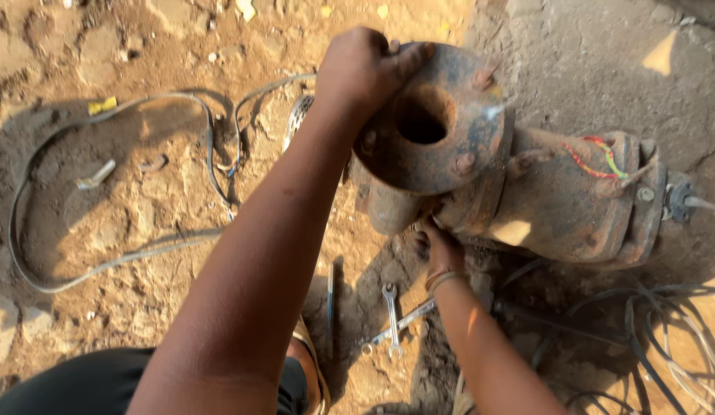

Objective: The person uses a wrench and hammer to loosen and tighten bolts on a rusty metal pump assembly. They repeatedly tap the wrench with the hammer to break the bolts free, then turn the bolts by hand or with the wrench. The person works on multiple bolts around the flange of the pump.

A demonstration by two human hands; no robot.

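Observation:
A rusty metal pump body (557, 200) lies on its side on the dirt ground. Its round flange (442, 146), with a central hole and bolts around the rim, faces up toward me. My left hand (361, 65) grips the upper left rim of the flange. Lower down, my right hand (440, 247) reaches under the flange, fingers against the pump's underside; whether it holds anything is hidden. Two crossed spanners (394, 319) lie on the ground just below the right wrist.
A grey cable (104, 265) loops over the rocky dirt at left. More cables (665, 330) bunch at lower right. Red and green wires (599, 160) are tied on the pump's far end. A sandalled foot (315, 369) is at the bottom.

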